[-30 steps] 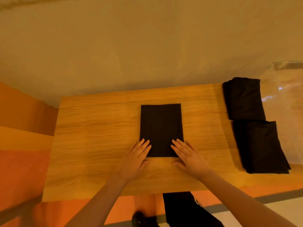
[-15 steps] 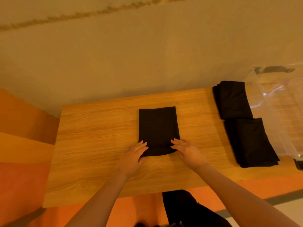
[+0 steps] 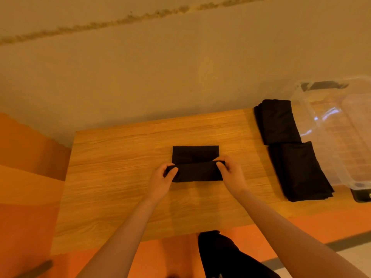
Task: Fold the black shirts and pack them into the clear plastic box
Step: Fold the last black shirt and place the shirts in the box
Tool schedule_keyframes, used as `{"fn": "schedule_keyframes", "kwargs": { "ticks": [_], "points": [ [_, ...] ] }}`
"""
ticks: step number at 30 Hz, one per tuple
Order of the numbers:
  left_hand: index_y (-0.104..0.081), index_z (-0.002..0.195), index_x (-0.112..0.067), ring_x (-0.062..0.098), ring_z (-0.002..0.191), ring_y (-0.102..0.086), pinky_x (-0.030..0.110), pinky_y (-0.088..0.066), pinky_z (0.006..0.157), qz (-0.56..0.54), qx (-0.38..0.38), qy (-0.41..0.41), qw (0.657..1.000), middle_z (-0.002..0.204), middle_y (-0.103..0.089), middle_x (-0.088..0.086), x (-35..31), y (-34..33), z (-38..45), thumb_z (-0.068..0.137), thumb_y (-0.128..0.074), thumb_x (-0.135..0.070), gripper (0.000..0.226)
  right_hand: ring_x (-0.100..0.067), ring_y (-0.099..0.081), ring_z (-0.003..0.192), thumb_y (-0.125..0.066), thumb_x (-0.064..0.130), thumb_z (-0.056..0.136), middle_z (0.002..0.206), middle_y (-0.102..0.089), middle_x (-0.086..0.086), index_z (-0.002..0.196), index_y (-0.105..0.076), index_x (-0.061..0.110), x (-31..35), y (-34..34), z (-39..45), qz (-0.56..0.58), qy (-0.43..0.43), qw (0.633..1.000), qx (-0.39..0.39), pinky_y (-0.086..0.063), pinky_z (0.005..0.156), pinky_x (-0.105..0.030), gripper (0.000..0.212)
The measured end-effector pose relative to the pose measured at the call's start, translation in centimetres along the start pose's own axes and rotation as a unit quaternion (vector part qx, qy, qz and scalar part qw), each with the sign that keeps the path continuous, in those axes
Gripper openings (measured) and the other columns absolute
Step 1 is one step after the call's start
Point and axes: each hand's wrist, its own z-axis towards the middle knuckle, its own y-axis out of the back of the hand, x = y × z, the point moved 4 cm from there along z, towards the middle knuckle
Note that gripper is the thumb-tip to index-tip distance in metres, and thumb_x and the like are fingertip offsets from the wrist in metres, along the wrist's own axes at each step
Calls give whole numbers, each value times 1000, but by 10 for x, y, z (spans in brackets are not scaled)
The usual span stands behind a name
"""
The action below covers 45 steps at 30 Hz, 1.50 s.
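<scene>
A black shirt (image 3: 195, 155), folded into a narrow strip, lies in the middle of the wooden table (image 3: 120, 177). Its near end is lifted and turned over toward the far end. My left hand (image 3: 163, 178) pinches the left corner of that lifted end, and my right hand (image 3: 230, 173) pinches the right corner. Two folded black shirts lie at the table's right side, one at the back (image 3: 278, 121) and one nearer me (image 3: 301, 171). The clear plastic box (image 3: 339, 137) stands right of them, its inside seen only through glare.
A beige wall rises behind the table. Orange floor shows left of the table and in front of it. A dark small object (image 3: 361, 195) sits at the box's near corner. My dark trouser leg (image 3: 222, 255) is below the table's front edge.
Both hands went from lying flat at the shirt's near end to pinching its corners, and they have lifted and turned that end over toward the far end. The view shifted left and down.
</scene>
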Motion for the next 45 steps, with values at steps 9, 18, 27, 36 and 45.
{"fn": "schedule_keyframes", "kwargs": {
  "ticks": [9, 18, 27, 36, 45],
  "points": [
    [-57, 116, -17, 9, 99, -59, 16, -47, 77, -25, 58, 66, 996, 99, -61, -10, 9, -11, 18, 84, -66, -15, 34, -12, -56, 90, -47, 18, 96, 95, -57, 3, 102, -60, 24, -5, -2, 36, 140, -125, 982, -35, -48, 74, -22, 16],
    [-56, 112, -18, -6, 86, -56, 5, -47, 65, -72, -13, 29, 997, 94, -59, -15, -4, -19, 37, 91, -54, -15, 21, -12, -60, 102, -63, 6, 84, 106, -64, 3, 119, -55, 18, -36, 10, 38, 110, -196, 965, 132, -50, 82, -27, 38],
    [-52, 124, -11, 13, 104, -55, 25, -44, 80, 66, -133, 32, 988, 112, -58, -1, 10, -34, 51, 96, -44, -30, 35, -7, -55, 96, -48, 16, 95, 105, -60, 6, 120, -54, 15, -25, 2, 58, -1, -112, 993, 37, -44, 74, -15, 26],
    [-53, 123, -12, 23, 94, -62, 30, -47, 66, 201, -176, 74, 961, 107, -65, 8, 18, -39, 63, 97, -35, -41, 43, -13, -53, 61, -37, 36, 98, 79, -59, -2, 118, -52, 8, -36, -7, 67, -217, -111, 969, -31, -38, 46, -23, 37],
    [-53, 109, -7, 24, 88, -59, 31, -45, 67, 256, -241, 57, 934, 101, -62, 10, 7, -34, 49, 91, -53, -19, 21, -20, -59, 69, -46, 35, 95, 84, -61, -6, 106, -48, 9, -21, -5, 62, -348, -74, 928, -112, -44, 52, -28, 29]
  ]
}}
